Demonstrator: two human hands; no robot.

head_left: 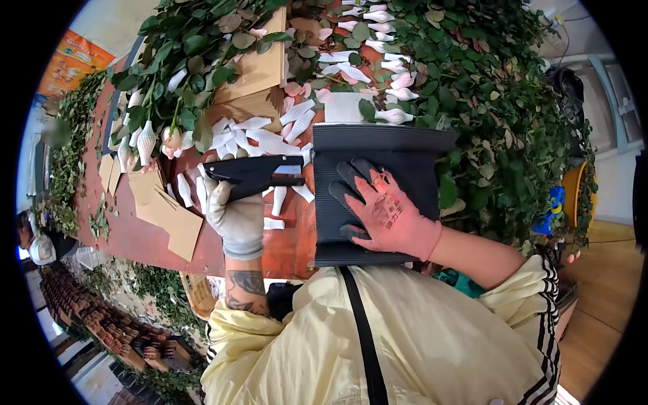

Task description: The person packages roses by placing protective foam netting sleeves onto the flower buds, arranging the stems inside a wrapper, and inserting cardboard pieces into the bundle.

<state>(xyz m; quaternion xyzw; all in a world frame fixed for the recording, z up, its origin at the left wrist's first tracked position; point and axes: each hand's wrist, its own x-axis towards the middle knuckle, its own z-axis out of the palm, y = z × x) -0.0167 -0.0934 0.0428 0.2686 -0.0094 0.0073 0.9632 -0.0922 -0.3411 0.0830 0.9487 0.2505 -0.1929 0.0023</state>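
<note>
My left hand, in a whitish glove, is closed around a black stapler whose two jaws point right. The jaws end just short of a black ribbed sheet that lies before my body, its far edge raised. On this sheet my right hand rests palm down, in a pink glove with dark fingers spread apart. White mesh sleeves are scattered on the table beyond the stapler. Roses in white nets hang at the left.
The red table carries cut cardboard pieces at the left and a cardboard stack farther back. Netted rose buds lie in a row at the far side. Dense leafy stems cover the right side. Loose pink petals lie about.
</note>
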